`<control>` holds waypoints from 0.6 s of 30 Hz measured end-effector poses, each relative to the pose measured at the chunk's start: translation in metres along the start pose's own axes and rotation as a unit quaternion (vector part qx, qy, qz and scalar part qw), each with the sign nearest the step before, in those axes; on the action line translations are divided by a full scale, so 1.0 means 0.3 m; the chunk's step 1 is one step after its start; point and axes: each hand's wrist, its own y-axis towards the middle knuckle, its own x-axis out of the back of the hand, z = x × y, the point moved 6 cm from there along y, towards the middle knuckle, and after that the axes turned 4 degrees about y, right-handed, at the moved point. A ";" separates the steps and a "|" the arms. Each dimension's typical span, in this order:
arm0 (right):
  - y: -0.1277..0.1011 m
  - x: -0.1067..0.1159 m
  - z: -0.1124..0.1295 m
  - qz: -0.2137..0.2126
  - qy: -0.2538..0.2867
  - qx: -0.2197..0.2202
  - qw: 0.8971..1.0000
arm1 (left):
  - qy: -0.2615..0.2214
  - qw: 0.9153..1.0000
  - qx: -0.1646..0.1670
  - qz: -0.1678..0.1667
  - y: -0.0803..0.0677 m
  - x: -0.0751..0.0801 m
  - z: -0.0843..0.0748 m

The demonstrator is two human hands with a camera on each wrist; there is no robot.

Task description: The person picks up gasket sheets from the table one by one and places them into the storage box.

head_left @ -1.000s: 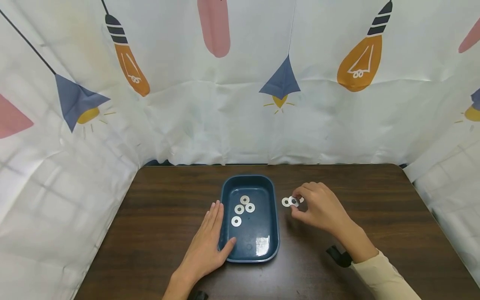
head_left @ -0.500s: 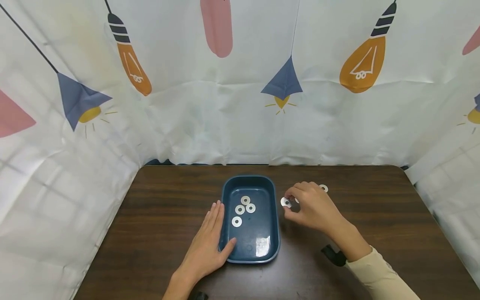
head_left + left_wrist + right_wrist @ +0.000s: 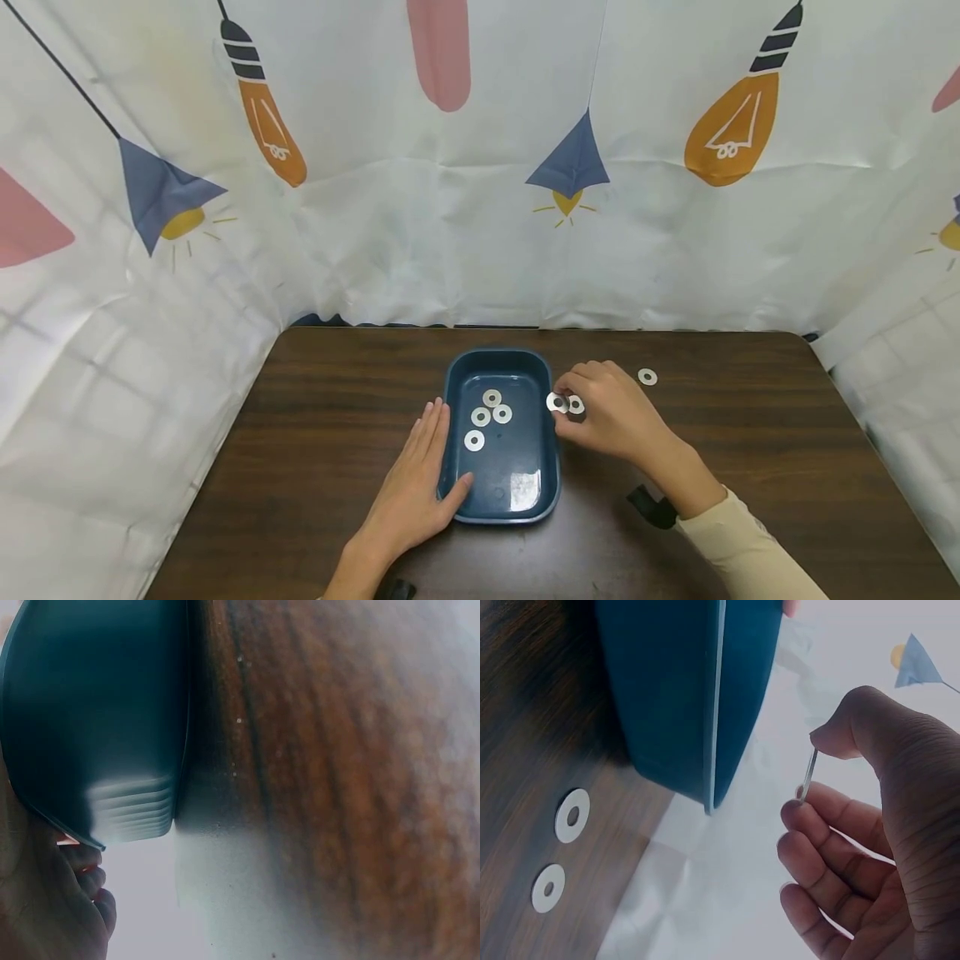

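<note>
Progress, as I judge it: four washers lie flat in the blue tray, clustered toward its 12 o'clock end; a fifth washer is in my right hand, just at the tray's right rim, at about 3 o'clock from the cluster; it is not yet over the tray floor. Remaining on the table: one washer beside my fingertips and a far washer at about 2 o'clock from the hand, well apart from it.

Grip state: my right thumb and index finger pinch the held washer at its edge; the other fingers curl loosely beneath. My left hand lies flat with straight fingers against the tray's left wall, thumb on the near corner.

Orientation: in the right wrist view the held washer appears edge-on, a thin upright sliver; its axis through the hole therefore runs roughly level, toward the tray.
</note>
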 end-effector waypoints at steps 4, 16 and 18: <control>0.006 -0.003 0.009 0.001 -0.004 0.006 1.000 | -0.002 1.000 -0.004 0.006 0.005 -0.002 -0.001; 0.045 -0.018 0.046 0.021 0.000 0.012 1.000 | 0.001 1.000 -0.002 -0.004 0.008 0.000 0.001; 0.055 -0.022 0.054 0.028 0.002 0.012 1.000 | -0.002 1.000 -0.001 -0.002 0.005 0.000 0.003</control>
